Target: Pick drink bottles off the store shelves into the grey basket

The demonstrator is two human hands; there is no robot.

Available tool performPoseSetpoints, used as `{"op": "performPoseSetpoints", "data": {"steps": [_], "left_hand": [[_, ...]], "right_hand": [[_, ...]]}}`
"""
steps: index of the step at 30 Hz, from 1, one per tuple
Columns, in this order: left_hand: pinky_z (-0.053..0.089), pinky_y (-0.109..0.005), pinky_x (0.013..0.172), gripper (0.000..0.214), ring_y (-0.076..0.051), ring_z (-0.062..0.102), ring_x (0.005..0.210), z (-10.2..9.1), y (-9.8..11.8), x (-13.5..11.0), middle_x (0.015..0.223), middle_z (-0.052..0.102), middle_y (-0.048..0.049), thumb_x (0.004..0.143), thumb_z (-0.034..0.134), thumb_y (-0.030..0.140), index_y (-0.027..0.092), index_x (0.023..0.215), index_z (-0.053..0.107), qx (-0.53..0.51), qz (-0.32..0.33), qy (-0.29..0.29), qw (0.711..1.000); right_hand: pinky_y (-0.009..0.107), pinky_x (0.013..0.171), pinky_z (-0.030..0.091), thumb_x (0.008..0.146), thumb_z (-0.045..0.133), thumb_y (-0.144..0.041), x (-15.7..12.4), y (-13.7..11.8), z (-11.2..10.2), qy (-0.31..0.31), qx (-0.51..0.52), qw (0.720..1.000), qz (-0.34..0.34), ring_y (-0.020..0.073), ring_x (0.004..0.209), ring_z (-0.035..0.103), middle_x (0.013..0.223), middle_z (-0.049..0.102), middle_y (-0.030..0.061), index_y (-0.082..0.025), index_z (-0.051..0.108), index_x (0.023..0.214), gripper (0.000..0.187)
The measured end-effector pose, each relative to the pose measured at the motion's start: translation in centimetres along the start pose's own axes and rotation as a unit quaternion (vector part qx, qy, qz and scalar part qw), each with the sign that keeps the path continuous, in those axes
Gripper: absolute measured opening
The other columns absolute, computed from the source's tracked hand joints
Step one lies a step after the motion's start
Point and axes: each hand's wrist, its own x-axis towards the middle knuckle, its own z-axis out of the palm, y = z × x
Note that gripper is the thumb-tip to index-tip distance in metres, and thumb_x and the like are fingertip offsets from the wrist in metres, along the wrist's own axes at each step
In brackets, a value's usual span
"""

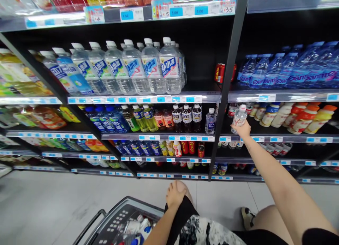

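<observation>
My right hand (242, 129) reaches out to the shelf and is closed around a small clear water bottle (239, 117) with a white cap, at the front edge of the second shelf right of the black upright. My left hand (175, 194) rests on my bent knee, fingers curled, holding nothing I can see. Just left of the upright stands another small water bottle (210, 120).
A black shopping basket (119, 222) with bottles inside stands on the grey floor at my left. Shelves of large water bottles (169, 66), blue bottles (296, 68) and orange-capped drinks (300, 118) fill the view. A black shelf upright (225, 93) divides the bays.
</observation>
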Motion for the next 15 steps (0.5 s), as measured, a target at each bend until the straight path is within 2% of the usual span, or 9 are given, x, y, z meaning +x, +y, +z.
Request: {"op": "performPoseSetpoints", "data": {"steps": [4,8,15], "left_hand": [[0.041,-0.050,0.108,0.080,-0.035,0.037,0.142,-0.1,-0.1,0.2,0.160,0.034,-0.0154,0.082,0.055,0.051,0.023,0.153,0.033,0.002,-0.005,-0.001,1.000],[0.041,-0.049,0.106,0.078,-0.035,0.038,0.142,-0.2,-0.1,0.3,0.159,0.034,-0.0157,0.081,0.056,0.049,0.023,0.151,0.035,0.005,-0.003,-0.001,1.000],[0.040,-0.047,0.108,0.074,-0.033,0.039,0.141,-0.6,0.7,0.5,0.159,0.036,-0.0138,0.082,0.055,0.046,0.023,0.150,0.037,0.007,-0.007,-0.001,1.000]], "right_hand": [[0.046,0.088,0.053,0.056,0.088,-0.043,0.8,0.0,1.8,-0.036,-0.056,0.997,0.029,0.0347,0.099,0.069,0.105,0.073,0.0171,-0.017,0.064,0.113,0.068],[0.046,0.087,0.054,0.055,0.089,-0.043,1.7,0.6,3.6,-0.056,-0.031,0.997,0.038,0.0347,0.100,0.068,0.108,0.072,0.0177,-0.016,0.063,0.116,0.071],[0.038,0.091,0.054,0.062,0.079,-0.038,2.3,2.1,7.8,-0.130,0.107,0.984,-0.054,0.0235,0.100,0.068,0.112,0.072,0.0090,-0.017,0.055,0.124,0.070]]}}
